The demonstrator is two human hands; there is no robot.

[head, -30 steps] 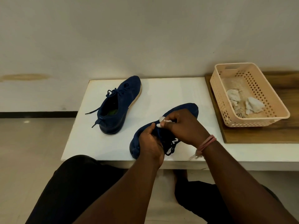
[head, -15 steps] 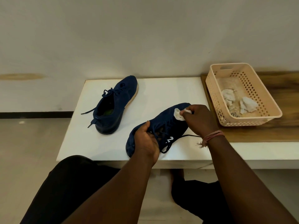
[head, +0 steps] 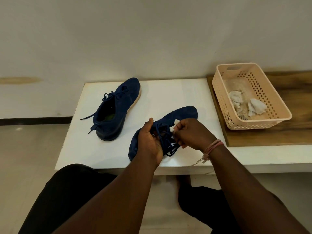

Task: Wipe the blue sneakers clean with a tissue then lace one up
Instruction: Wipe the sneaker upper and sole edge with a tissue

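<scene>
Two navy blue sneakers lie on a white table [head: 168, 92]. The near sneaker [head: 184, 114] lies tilted toward me at the table's front, its toe pointing up and right. My left hand [head: 149, 141] grips it around the heel and collar. My right hand [head: 190, 132] pinches a small crumpled white tissue [head: 174, 126] against the lace area of that shoe. The far sneaker [head: 116, 108] rests on its sole at the back left, laces loose and trailing to the left.
A peach perforated basket [head: 276, 115] sits on a wooden board [head: 295, 132] at the right, with crumpled used tissues [head: 255, 107] inside. A white wall runs behind the table. My legs in black are under the table's front edge.
My right hand with the tissue went out to the toe and has come back to the laces at mid-shoe. My left hand keeps its grip on the heel.
</scene>
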